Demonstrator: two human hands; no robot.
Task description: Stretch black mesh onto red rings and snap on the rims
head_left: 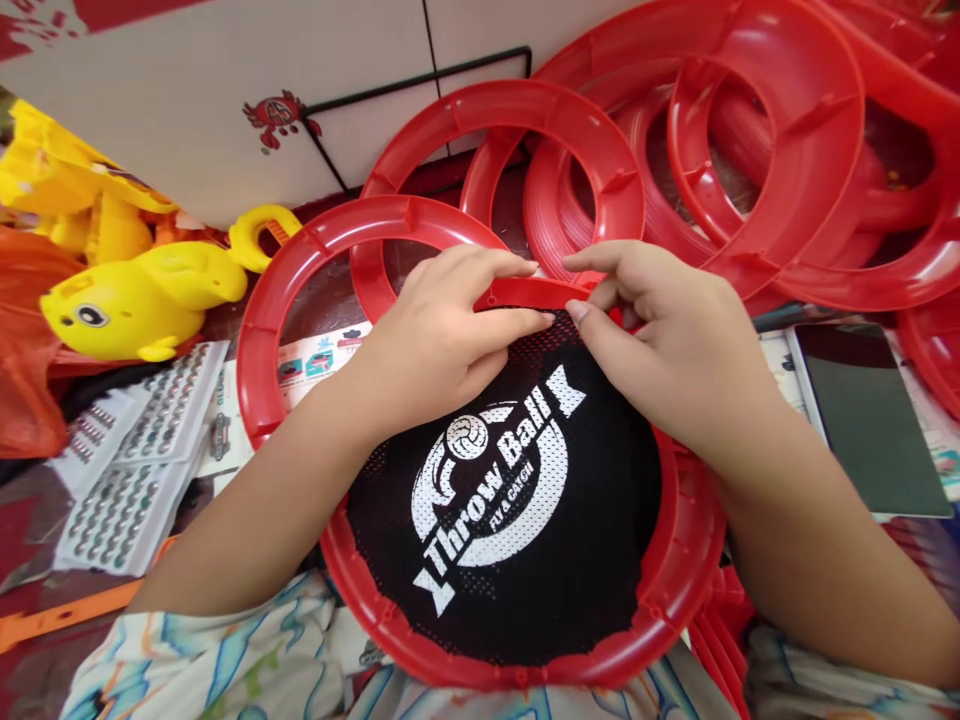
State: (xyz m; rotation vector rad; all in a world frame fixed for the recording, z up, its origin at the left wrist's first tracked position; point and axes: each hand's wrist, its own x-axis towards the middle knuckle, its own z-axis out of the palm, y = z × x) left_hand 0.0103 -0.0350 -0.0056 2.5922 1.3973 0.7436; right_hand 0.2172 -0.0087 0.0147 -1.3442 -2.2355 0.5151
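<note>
A black mesh disc [600, 520] printed Throw Ball lies in a round red plastic ring [690, 560] on the lap, near; I judge its near and side edges fitted, while the left hand [439, 345] and the right hand [667, 345] pinch the unfinished far edge.

Bare forearms [247, 520], left hand [442, 340] and right hand [667, 345]. Worn: white garment [225, 660] marbled with blue, orange, green streaks.

Left hand [450, 335]: bare, palm down at scene centre; index finger and thumb stretch right in a pinch, other fingers curled under.
Right hand [664, 335]: bare, palm down; thumb and index finger point left, tips pinched close.
Forearms: bare, slanting in from near corners.
</note>
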